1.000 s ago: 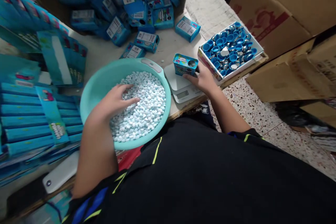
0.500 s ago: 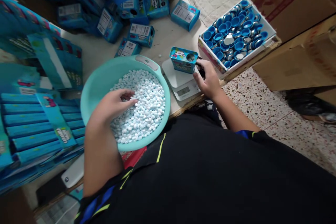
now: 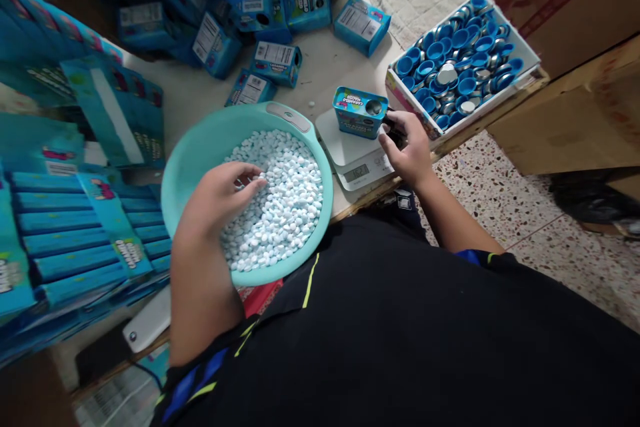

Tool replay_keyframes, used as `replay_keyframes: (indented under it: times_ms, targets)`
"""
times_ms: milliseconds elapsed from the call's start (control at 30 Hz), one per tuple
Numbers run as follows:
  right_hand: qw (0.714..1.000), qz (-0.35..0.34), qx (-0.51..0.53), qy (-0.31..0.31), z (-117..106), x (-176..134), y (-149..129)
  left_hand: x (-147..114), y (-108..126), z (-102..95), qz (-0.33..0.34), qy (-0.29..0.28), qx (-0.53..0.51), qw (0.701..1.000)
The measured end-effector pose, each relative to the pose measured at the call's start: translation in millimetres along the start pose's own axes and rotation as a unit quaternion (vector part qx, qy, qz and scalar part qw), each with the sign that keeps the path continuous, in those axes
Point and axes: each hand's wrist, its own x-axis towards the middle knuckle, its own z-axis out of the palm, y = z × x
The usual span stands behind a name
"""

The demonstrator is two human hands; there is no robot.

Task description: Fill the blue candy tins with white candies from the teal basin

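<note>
Sift candies point(image 3: 284, 197) gently with half-curled left fingers point(image 3: 241, 168); hold parted right fingers point(image 3: 407, 122) beside blue tin point(image 3: 357, 121), off scale point(image 3: 345, 153); cannot tell grips.

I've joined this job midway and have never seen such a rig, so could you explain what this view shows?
There is no machine here, just a person's two bare hands. The camera sits on the person's head, looking forward and down, so the black shirt below is the wearer's own.

The left hand rests among small, round, white and pale-blue pieces in a round turquoise basin; any pieces it holds are hidden.

The right hand curls beside a boxy blue printed container on a flat white scale; contact is hard to judge.

Nearby on the pale tabletop sit a white-rimmed cardboard tray of round blue-and-silver caps and more blue containers.
</note>
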Motion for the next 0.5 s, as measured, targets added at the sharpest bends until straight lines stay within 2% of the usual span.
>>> replay_keyframes:
  times_ms: [200,367,433,500]
  targets:
    - [0.999,-0.026,-0.001,-0.033,-2,6,-8,0,-5,3.7,0.029,0.015,-0.02,0.999]
    - [0.991,-0.033,0.049,-0.12,7,38,-28,0,-10,8.4,0.035,0.006,-0.042,0.998]
    - [0.99,-0.061,0.067,-0.109,10,52,-44,-2,-10,9.6,0.045,0.026,-0.063,0.997]
    - [0.991,-0.071,0.101,-0.052,12,63,-65,-5,-11,11.0,0.057,0.049,-0.085,0.994]
